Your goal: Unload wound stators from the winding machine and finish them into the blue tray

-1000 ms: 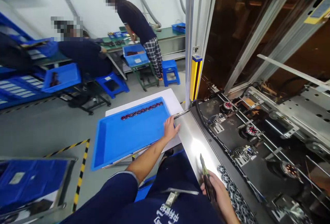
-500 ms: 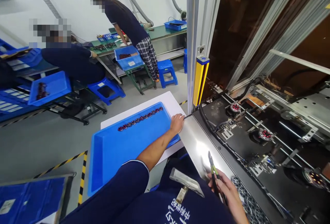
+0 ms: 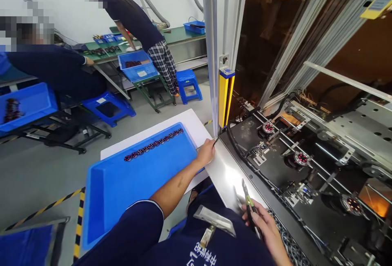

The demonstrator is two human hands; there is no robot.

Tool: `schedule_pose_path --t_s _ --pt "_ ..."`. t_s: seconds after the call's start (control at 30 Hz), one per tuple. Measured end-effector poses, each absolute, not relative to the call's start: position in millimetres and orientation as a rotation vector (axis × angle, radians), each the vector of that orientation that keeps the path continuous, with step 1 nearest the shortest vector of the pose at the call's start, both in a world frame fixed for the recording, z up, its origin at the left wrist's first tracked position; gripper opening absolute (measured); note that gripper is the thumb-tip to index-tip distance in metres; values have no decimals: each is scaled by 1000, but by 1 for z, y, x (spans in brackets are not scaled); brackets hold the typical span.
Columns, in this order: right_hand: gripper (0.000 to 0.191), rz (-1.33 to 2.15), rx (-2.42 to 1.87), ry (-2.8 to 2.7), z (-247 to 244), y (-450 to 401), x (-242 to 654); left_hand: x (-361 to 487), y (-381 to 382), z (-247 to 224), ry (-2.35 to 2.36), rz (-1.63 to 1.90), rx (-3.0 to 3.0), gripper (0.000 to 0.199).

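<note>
1. Lower right: right hand [image 3: 263, 222] closes its fingers around pliers [image 3: 246, 197].
2. Lower-right edge: grey round parts [image 3: 286, 235], seemingly unworked.
3. Centre: left hand [image 3: 206, 152] beside a thin dark item [image 3: 216, 140] — grip cannot be told.
4. Centre left: one row of parts [image 3: 151, 146], apparently finished, lines the blue tray [image 3: 96, 205].
5. Right: red-centred parts [image 3: 301, 158] sit on the machine [image 3: 277, 151] — apparently mid-process.

Tabletop [image 3: 225, 178] is sheet metal, smooth and glossy, throwing back glare. Tray [image 3: 131, 192]: smooth plastic, slight sheen. Pliers [image 3: 247, 198]: metal tip [image 3: 244, 186], handles [image 3: 250, 216] look plastic. Shirt [image 3: 131, 227]: matt cloth. Machine bed [image 3: 245, 133]: matt, scuffed, material unclear. Rods [image 3: 288, 143]: polished metal. Stool [image 3: 186, 76]: smooth plastic.
</note>
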State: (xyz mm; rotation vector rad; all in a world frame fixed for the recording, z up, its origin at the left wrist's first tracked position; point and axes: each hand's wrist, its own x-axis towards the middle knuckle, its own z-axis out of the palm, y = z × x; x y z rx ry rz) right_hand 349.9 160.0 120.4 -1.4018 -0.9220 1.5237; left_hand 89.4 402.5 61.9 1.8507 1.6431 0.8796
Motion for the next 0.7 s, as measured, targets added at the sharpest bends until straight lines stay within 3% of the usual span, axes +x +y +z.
schedule_pose_path --t_s 0.3,0.7 --pt "58 1609 -1485 -891 109 157 372 77 365 23 1839 1287 1598 32" --pt "55 1577 -1481 -892 118 159 350 60 395 20 2047 1188 1673 32"
